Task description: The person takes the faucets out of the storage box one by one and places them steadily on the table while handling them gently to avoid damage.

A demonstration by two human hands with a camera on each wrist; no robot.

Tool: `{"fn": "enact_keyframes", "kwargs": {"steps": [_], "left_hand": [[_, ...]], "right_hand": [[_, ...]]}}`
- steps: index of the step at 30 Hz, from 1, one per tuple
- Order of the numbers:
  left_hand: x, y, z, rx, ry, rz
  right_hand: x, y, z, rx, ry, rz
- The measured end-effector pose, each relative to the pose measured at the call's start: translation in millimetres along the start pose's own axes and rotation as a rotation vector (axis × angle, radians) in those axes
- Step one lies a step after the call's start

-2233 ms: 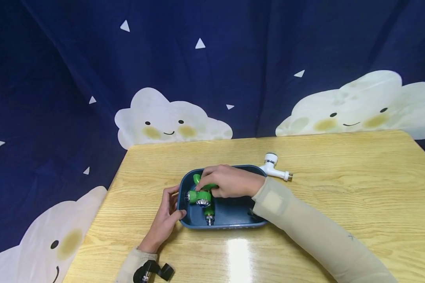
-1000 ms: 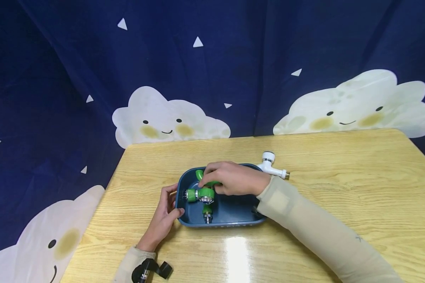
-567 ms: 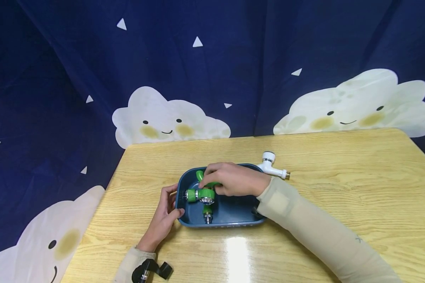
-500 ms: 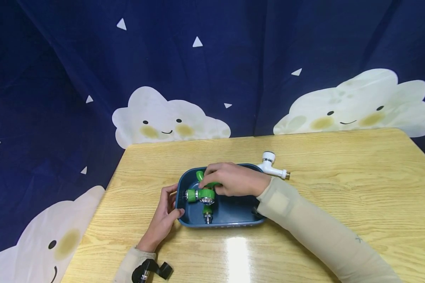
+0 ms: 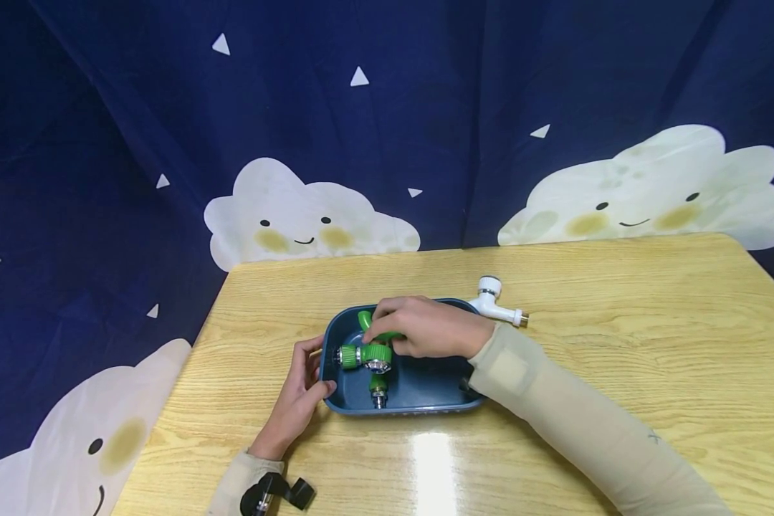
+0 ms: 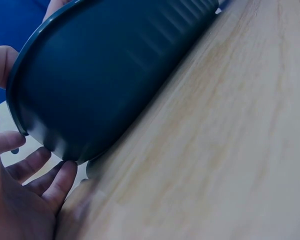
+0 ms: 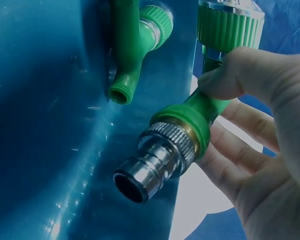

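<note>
Green and metal-nozzled, the tap (image 7: 195,117) slants from my right hand (image 5: 419,328), whose fingers pinch it in the basin's (image 5: 426,387) left half near a second tap (image 7: 129,56), while my left hand (image 5: 302,400) grips the left rim.

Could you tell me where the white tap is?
In the head view, the white tap lies on the table by the far right corner of the tub.

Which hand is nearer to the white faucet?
Right. The right hand pinches a green faucet over the blue bin, left of the white faucet; the left hand holds the bin's left end, farther off.
</note>
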State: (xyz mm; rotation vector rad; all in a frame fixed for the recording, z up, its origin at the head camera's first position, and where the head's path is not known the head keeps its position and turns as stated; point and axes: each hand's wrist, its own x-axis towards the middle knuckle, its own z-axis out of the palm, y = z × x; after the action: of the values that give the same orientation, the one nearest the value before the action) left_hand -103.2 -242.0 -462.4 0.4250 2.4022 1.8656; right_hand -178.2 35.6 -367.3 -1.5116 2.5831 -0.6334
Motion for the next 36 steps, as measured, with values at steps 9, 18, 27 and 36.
{"fn": "enact_keyframes", "kwargs": {"steps": [9, 18, 27, 36], "left_hand": [[-0.2, 0.4, 0.3, -0.018, -0.004, 0.007], [-0.8, 0.5, 0.5, -0.001, -0.002, 0.009], [-1.1, 1.0, 0.9, 0.014, 0.006, 0.005], [-1.4, 0.2, 0.9, 0.012, 0.01, 0.004]], "right_hand": [[-2.5, -0.8, -3.8, -0.016, 0.016, -0.005], [-4.0, -3.4, -8.5, -0.043, 0.033, -0.005], [-4.1, -6.1, -14.2, -0.073, 0.034, -0.008], [-5.2, -7.3, -19.0, -0.075, 0.045, -0.011]]}}
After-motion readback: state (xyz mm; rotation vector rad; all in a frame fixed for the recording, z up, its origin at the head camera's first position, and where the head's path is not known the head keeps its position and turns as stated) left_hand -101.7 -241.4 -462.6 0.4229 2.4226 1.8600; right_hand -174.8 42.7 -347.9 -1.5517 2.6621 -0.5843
